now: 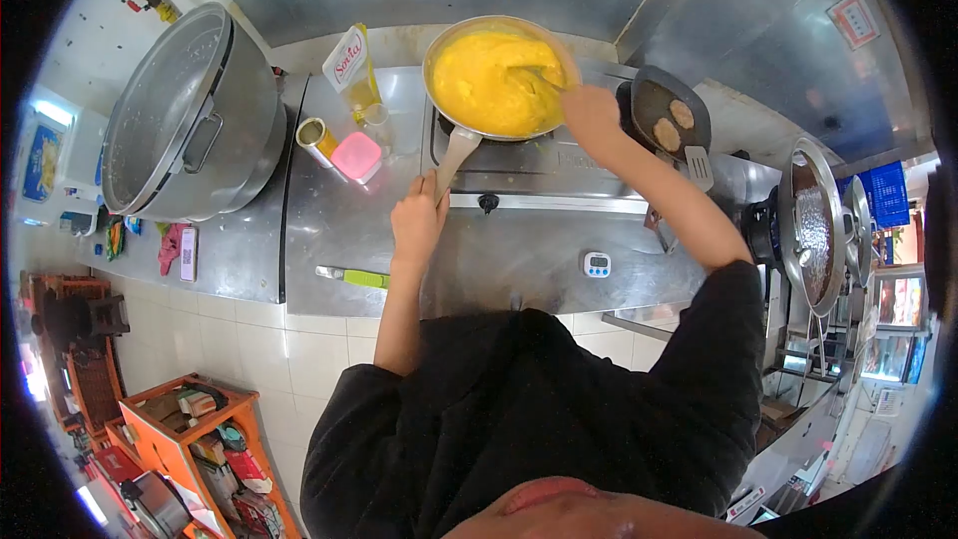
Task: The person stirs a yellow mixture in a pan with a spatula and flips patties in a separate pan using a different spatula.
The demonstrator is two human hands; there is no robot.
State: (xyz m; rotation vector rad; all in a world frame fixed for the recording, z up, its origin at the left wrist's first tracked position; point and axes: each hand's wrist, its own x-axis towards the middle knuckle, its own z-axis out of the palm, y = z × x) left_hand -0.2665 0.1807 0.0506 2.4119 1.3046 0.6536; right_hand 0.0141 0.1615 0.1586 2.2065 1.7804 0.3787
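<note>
My left hand (417,218) is closed around the pale handle of a frying pan (570,60). Soft yellow scrambled egg (479,80) fills most of the pan, which sits on the stove. At the pan's right rim, my right hand (591,118) grips a thin metal utensil (551,83). Its end is in the egg, and it looks like a fork, though the tines are not clear. To the right, a dark griddle pan (649,90) holds two browned patties (667,134). A slotted spatula (700,168) rests at its edge.
Left of the stove stand an oil bottle (354,75), an open can (313,133) and a pink-lidded container (356,157). A green-handled knife (359,277) and a timer (597,265) lie on the steel counter (499,255). A large pot (235,110) stands far left.
</note>
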